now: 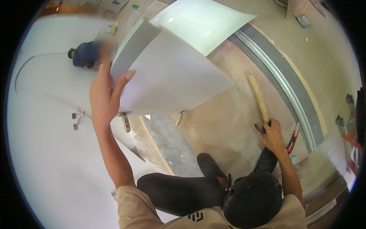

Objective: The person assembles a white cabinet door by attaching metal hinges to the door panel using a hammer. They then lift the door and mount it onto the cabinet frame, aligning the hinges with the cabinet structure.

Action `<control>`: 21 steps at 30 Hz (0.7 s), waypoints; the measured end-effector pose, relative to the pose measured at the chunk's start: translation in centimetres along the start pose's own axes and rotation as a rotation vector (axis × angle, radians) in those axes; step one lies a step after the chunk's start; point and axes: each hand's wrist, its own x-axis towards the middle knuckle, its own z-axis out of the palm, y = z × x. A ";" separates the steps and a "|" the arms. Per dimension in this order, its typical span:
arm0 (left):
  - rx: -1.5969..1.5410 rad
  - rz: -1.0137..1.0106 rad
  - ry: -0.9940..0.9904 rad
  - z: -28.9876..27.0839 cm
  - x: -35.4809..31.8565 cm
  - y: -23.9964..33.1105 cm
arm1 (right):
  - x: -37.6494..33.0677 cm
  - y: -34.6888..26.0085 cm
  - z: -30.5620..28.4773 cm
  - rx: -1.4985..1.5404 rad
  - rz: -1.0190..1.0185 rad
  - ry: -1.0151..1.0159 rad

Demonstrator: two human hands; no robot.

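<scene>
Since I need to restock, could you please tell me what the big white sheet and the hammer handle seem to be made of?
White sheet: probably thin laminate or plastic, as it is glossy and bends in the left hand. Hammer handle: pale, matte, likely bare wood; the right hand is on the hammer's head.

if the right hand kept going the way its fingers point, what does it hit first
The right hand already rests on the hammer at its head end, fingers pointing up the wooden handle. Going on, it would slide along that handle, then probably reach bare floor; depth is unclear.
</scene>
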 end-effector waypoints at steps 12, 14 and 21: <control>0.167 0.200 0.266 0.9 -0.1 -2.4 | -2.3 -12.8 -16.1 0.982 -0.074 0.440; 0.166 0.207 0.284 1.1 -0.5 -2.4 | -1.2 -18.0 -20.9 0.947 -0.328 0.582; 0.076 0.223 0.293 0.8 -1.2 -2.3 | -1.9 -25.2 -24.7 0.749 -0.335 0.423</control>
